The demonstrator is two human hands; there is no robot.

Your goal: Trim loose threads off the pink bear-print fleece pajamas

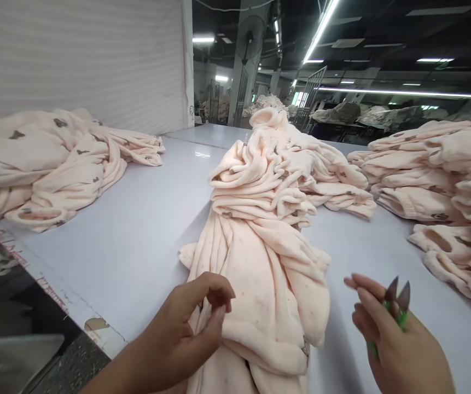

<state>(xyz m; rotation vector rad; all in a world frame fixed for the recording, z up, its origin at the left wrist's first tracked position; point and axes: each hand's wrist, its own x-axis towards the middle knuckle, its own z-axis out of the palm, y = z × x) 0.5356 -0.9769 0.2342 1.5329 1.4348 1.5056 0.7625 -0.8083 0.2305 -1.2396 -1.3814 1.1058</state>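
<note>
A pale peach fleece garment (268,284) hangs over the near edge of a grey-white table (145,219), running down from a heap of the same garments (280,164). My left hand (190,328) sits at the garment's left edge with its fingers curled and pinched together on the cloth or a thread too small to name. My right hand (395,339) is just right of the garment and holds green-handled thread snips (397,306), blades pointing up.
More peach garments lie piled at the left (54,158) and stacked at the right (436,180). A white roller shutter (87,60) closes the back left. The table's worn front edge (54,295) drops to the floor. A workshop with fans and racks lies beyond.
</note>
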